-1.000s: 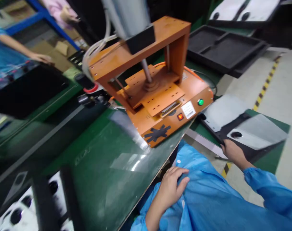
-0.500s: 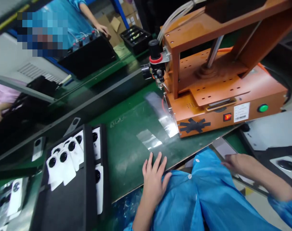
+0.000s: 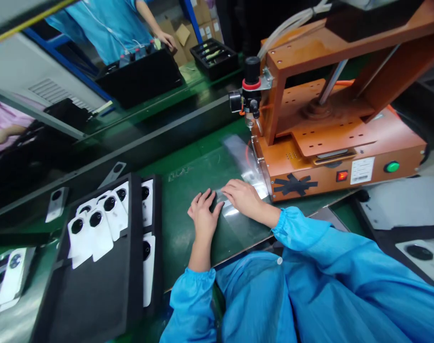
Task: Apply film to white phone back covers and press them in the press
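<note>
Both hands flat and unclenched on the green mat: right hand (image 3: 242, 199) pressing the clear film (image 3: 234, 209), left hand (image 3: 203, 215) just beside its near-left edge, film's long axis running away toward the press (image 3: 331, 143).

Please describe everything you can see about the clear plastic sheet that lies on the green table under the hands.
The clear plastic sheet is thin, see-through and glossy, with white glare on it. It lies flat on the green table, just in front of the orange press machine. The right hand rests on it, and the left hand touches it with its fingers spread. Its exact edges are hard to trace.
</note>
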